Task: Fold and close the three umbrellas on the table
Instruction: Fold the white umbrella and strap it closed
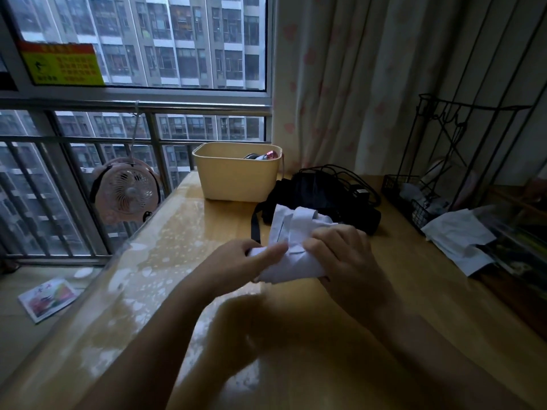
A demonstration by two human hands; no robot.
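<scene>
Both grips are holding the white umbrella (296, 223) just above the counter (414, 291). The right grip (346, 255) is wrapping round the bundled canopy, judged as a means of holding the folds tight. The left grip (236, 261) is pinching the near end, one finger blurring, seemingly working the closing strap. Just beyond the grips the black umbrella (319, 196) is lying collapsed but loose. Whether it is touching the white one is not showing. The yellow tub (233, 179) is standing farther beyond

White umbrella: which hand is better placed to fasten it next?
Likely the left hand: it holds only the end, forefinger stretched onto the folds, while the right hand is curled round the white umbrella, steadying it.
</scene>
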